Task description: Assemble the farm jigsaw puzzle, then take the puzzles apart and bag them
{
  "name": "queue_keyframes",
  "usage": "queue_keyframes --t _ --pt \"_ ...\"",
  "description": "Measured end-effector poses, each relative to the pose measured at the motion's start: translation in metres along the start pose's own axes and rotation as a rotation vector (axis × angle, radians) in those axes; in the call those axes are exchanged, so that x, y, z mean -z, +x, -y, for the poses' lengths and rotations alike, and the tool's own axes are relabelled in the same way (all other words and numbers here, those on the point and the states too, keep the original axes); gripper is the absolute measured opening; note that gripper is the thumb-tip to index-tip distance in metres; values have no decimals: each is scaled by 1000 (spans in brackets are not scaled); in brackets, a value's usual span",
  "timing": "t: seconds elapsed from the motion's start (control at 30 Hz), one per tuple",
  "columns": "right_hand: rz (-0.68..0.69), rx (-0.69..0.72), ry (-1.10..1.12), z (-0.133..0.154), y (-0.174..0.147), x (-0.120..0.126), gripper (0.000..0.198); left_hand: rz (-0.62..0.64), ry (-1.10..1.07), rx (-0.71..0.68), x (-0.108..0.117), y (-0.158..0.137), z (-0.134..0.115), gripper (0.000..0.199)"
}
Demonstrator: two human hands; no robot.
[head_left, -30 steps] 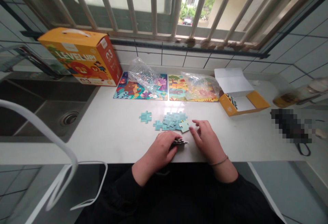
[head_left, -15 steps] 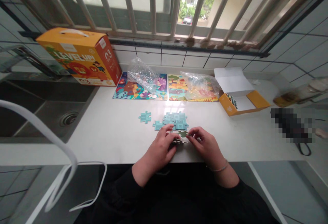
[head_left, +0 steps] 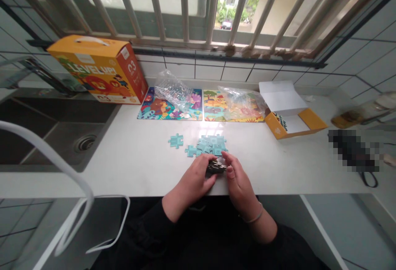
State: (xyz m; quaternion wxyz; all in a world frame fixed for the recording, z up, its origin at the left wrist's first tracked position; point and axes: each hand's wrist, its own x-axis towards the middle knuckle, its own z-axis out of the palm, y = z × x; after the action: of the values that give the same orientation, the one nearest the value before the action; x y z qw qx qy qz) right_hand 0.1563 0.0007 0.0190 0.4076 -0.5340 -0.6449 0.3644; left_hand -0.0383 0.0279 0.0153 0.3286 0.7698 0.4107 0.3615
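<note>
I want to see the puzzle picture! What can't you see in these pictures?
- Stack of puzzle pieces: head view, mostly hidden between left hand and right hand.
- Loose pieces: lie teal backs up, picture sides hidden.
- Dark thing on the right: pixelated.
- Bottle: blurred, cut off by the edge.

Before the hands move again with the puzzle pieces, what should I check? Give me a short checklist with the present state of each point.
1. Stack of pieces held between left hand and right hand: ok.
2. Stack squared, edges aligned: cannot tell, fingers cover it.
3. Pile of face-down teal pieces lies just beyond the hands, within reach: ok.
4. Single teal piece lies apart, left of the pile, well away from the sink: ok.
5. Bare counter beside the hands to set the stack down: ok.
6. Small open box open side up: ok.
</note>
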Motion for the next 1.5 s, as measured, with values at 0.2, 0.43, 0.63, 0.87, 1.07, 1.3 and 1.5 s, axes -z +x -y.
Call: queue_keyframes --t 0.2,0.43,0.63,0.87,1.07,1.3,1.5 --pt "63 68 49 13 -5 -25 71 -18 -29 -27 -10 4 -3 25" --pt "-124 112 -445 -7 41 10 44 -4 212 -102 -2 -8 3 38" --pt "-83 -35 -759 -12 74 4 55 -142 469 -7 0 -11 11 45" --pt "-161 -64 -519 -20 91 -2 38 -34 443 27 1 -10 20 50" --pt "-144 -207 56 -28 96 16 59 -16 393 28 5 -7 12 44" --pt "124 -201 98 -17 95 29 37 17 349 -23 8 -6 8 39" --pt "-137 -245 481 -11 98 37 45 21 332 -66 8 -6 8 34"
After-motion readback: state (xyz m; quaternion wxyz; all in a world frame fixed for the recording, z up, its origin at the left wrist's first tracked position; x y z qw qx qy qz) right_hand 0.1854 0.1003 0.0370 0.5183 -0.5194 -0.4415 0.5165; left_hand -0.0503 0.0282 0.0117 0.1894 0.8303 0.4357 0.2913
